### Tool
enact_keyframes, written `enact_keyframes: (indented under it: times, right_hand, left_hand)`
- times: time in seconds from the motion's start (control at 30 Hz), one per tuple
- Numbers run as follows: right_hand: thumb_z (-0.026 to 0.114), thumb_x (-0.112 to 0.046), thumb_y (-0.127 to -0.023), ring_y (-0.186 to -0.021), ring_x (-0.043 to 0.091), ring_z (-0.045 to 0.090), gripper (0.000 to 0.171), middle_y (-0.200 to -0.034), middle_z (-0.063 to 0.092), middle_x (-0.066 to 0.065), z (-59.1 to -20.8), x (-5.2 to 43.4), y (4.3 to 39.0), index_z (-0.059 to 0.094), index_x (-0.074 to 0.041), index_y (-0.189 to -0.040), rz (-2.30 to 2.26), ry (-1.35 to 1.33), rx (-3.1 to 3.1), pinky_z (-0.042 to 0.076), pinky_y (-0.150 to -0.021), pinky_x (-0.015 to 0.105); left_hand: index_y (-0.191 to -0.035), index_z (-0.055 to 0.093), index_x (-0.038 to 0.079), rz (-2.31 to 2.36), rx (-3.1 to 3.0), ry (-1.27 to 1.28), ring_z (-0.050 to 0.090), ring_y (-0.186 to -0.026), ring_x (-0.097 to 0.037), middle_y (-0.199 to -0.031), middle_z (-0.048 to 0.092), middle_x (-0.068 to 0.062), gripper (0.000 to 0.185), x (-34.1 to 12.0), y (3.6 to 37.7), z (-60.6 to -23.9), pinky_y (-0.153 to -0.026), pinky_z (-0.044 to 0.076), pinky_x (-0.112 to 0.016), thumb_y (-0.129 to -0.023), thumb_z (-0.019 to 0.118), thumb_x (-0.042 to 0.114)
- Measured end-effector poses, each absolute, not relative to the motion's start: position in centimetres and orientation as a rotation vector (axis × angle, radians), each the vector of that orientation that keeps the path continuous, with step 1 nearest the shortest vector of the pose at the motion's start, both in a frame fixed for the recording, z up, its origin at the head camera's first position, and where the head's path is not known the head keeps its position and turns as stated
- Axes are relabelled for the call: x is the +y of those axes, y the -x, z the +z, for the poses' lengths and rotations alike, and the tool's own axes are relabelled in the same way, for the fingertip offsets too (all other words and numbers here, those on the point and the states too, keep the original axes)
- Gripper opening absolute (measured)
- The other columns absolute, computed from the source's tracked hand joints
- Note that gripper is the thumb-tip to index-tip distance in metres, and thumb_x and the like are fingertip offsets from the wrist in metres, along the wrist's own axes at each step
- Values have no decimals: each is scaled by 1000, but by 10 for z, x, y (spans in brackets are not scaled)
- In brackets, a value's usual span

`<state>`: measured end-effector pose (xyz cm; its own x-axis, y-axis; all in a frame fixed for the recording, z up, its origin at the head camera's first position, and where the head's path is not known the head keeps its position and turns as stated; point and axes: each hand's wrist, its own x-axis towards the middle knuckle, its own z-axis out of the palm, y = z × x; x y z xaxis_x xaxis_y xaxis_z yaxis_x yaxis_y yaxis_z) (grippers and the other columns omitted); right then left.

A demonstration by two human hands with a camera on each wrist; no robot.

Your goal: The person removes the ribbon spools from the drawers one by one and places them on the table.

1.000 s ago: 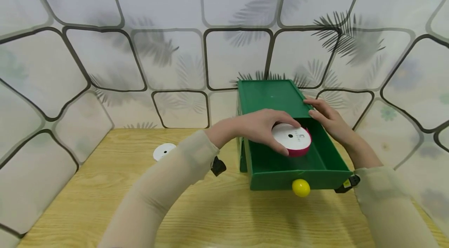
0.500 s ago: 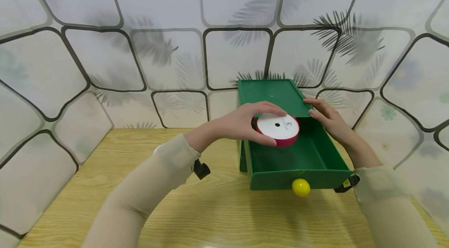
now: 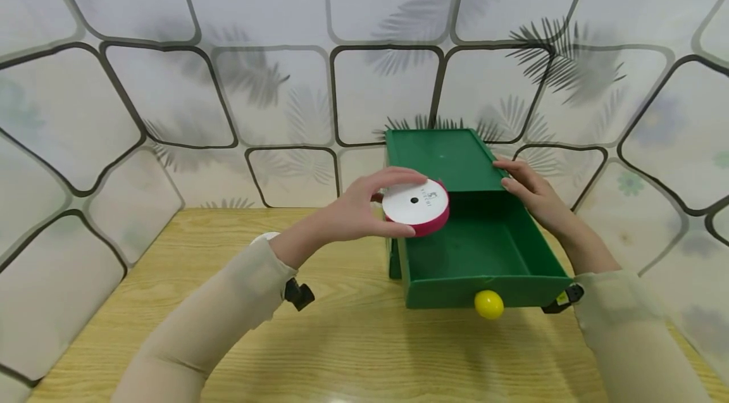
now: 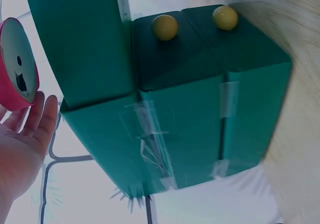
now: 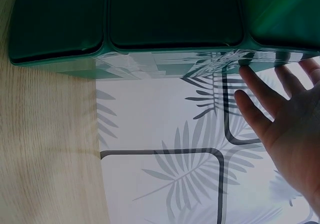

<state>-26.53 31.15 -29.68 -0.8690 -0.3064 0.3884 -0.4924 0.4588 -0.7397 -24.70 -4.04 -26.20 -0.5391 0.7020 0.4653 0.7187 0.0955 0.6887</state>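
Note:
My left hand grips a spool of crimson ribbon by its edge, thumb in front and fingers behind. The spool's white face, with a small dark centre hole, is turned up; it hangs above the left wall of a pulled-out green drawer. In the left wrist view the ribbon spool shows at the left edge beside the green cabinet. My right hand touches the right side of the cabinet top with its fingertips; in the right wrist view the right hand's fingers are extended along the taped side.
A yellow knob sits on the open drawer's front. Two lower drawers with yellow knobs are closed. A white disc lies on the wooden table, partly hidden by my left sleeve. A patterned curtain surrounds the table.
My left hand has lifted the ribbon spool out of the drawer and carried it left, past the middle of the opening. My right hand stays at the cabinet side.

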Motion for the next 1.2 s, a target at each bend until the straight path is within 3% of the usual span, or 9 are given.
enact_keyframes:
  times: [0.23,0.67,1.0,1.2]
  right_hand:
    - [42,-14,-105,-137,45,26,40,-155,22,23,-298,312,266,40,-9,-145,1350,-686,-2510,33,-97,25]
    - [41,-13,-105,-140,43,21,40,-156,20,23,-299,312,266,41,-10,-146,1367,-716,-2486,32,-96,18]
    - [41,-12,-105,-136,44,25,40,-155,21,26,-301,313,266,41,-12,-146,1370,-716,-2477,33,-93,16]
    - [41,-13,-106,-132,25,35,41,-153,25,25,-301,312,266,40,-10,-146,1348,-702,-2486,34,-91,18]
  left_hand:
    - [-136,56,12,-1458,-2313,1413,46,-118,-16,-139,49,1,66,-64,243,-275,-81,47,-43,-76,83,11]
    - [-137,55,13,-1501,-2372,1225,48,-117,-21,-141,49,-2,68,-106,236,-303,-88,46,-46,-75,84,8]
    - [-137,55,14,-1478,-2470,1088,48,-119,-23,-141,49,-3,72,-131,244,-329,-91,44,-50,-72,87,11]
    - [-138,54,13,-1458,-2554,1007,47,-122,-26,-143,46,-6,72,-145,251,-343,-92,44,-50,-74,86,15]
